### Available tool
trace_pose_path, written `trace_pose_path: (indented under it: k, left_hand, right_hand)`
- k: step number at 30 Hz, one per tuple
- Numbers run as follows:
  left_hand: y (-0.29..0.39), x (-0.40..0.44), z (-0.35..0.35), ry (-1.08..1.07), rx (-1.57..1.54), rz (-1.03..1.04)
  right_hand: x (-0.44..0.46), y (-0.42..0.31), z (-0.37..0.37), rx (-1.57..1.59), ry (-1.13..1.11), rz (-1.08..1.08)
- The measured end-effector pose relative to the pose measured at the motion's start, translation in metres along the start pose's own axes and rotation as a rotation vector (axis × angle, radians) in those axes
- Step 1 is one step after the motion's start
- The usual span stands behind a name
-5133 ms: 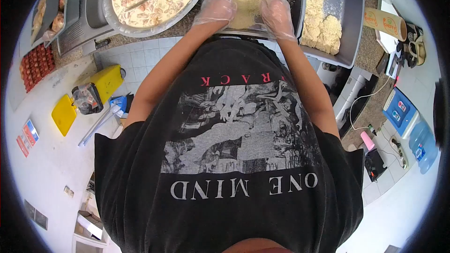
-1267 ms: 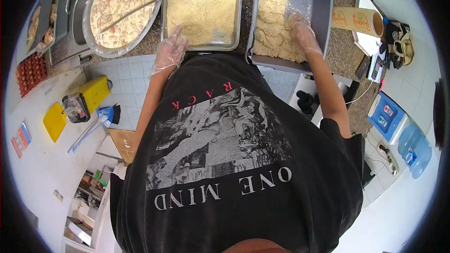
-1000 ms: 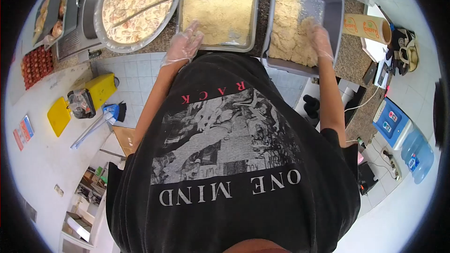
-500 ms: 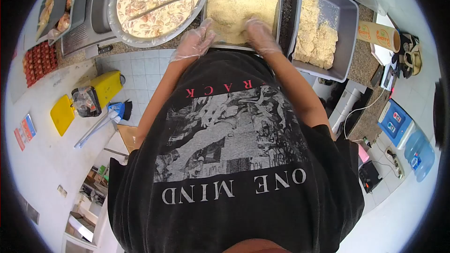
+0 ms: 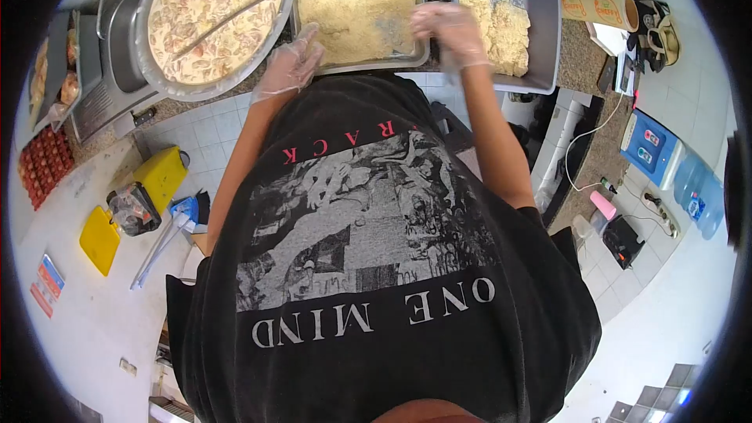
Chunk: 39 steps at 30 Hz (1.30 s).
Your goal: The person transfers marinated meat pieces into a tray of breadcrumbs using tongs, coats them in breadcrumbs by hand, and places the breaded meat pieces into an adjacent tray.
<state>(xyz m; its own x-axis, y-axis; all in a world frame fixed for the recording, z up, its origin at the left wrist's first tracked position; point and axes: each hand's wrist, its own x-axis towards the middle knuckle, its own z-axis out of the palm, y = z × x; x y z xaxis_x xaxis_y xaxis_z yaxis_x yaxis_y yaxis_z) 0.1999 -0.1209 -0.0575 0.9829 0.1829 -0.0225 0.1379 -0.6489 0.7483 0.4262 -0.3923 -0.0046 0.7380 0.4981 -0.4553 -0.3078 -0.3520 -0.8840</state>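
My left hand (image 5: pixel 291 68), in a clear plastic glove, rests at the near left corner of the metal tray (image 5: pixel 345 67) of pale crumbs (image 5: pixel 356 19), its fingers loosely apart. Over that tray's right edge is my gloved right hand (image 5: pixel 453 31), fingers drawn together; what they hold, if anything, is hidden. On the left, a large round bowl (image 5: pixel 142 43) holds meat pieces in a creamy liquid (image 5: pixel 207 35). Metal tongs (image 5: pixel 235 16) lie across the bowl, their bend over the crumb tray. Crumb-coated pieces (image 5: pixel 505 39) sit in the deep grey pan (image 5: pixel 544 47) on the right.
A sink (image 5: pixel 125 55) and a grey tray (image 5: pixel 88 63) with food are at the left, above red egg trays (image 5: pixel 47 166). A cardboard tube (image 5: pixel 599 8) lies right of the pan. Lower left is a yellow bin (image 5: pixel 162 176); a white cable (image 5: pixel 570 160) hangs at the right.
My right hand has gone from the grey pan to the crumb tray, pressed into the crumbs, and now lifted to its right edge. My left hand stays by the tray's near left corner. The view has shifted.
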Motion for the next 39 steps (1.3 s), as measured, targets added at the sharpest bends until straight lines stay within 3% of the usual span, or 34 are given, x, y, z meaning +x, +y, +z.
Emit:
trace_pose_path:
  k: [5,8,9,13,15,18,21,23,24,27,29,31,33,34,35,39]
  left_hand:
    - [-0.006,0.002,0.014,-0.005,0.04,-0.007]
    - [-0.007,0.0,0.021,-0.057,-0.067,-0.151]
    - [-0.013,-0.001,0.028,-0.027,-0.249,-0.182]
    - [-0.019,-0.005,0.047,0.042,-0.706,-0.356]
    - [-0.013,-0.005,0.052,0.056,-0.738,-0.428]
    - [-0.01,-0.004,0.055,0.046,-0.576,-0.434]
    - [-0.009,-0.004,0.052,0.001,-0.242,-0.317]
    - [0.015,-0.004,0.037,0.039,-0.098,-0.182]
    - [0.009,-0.005,0.042,0.034,-0.187,-0.24]
    - [0.001,-0.006,0.047,0.009,-0.255,-0.32]
    - [0.038,-0.002,0.023,-0.021,-0.031,-0.244]
    - [0.033,-0.005,0.024,-0.038,-0.063,-0.25]
    - [0.026,-0.006,0.026,-0.046,-0.143,-0.277]
    - [0.024,-0.007,0.028,-0.052,-0.208,-0.304]
    - [0.02,-0.007,0.03,-0.053,-0.291,-0.348]
    - [0.003,-0.01,0.037,-0.012,-0.575,-0.469]
  right_hand:
    - [-0.002,-0.014,-0.13,-0.122,0.275,-0.011]
    - [0.026,0.016,-0.201,-0.263,0.325,0.066]
    - [0.033,0.022,-0.214,-0.328,0.337,0.088]
    - [0.05,0.029,-0.232,-0.637,0.247,0.118]
    - [0.053,0.028,-0.238,-0.925,0.149,0.047]
    - [0.06,0.022,-0.238,-1.046,0.054,0.143]
    - [0.079,0.058,-0.264,-0.99,0.107,0.169]
    - [0.087,0.084,-0.272,-0.547,0.152,0.114]
    - [0.089,0.09,-0.274,-0.324,0.172,0.086]
    - [0.071,0.065,-0.249,-0.89,0.234,-0.016]
    - [0.07,0.075,-0.242,-1.251,0.109,-0.165]
    - [0.054,0.071,-0.213,-1.489,0.012,-0.203]
    - [0.07,0.127,-0.222,-1.691,-0.148,-0.547]
    - [0.059,0.113,-0.201,-1.78,-0.235,-0.719]
    - [0.05,0.087,-0.192,-1.736,-0.24,-0.333]
    - [0.036,0.063,-0.177,-1.745,-0.228,-0.362]
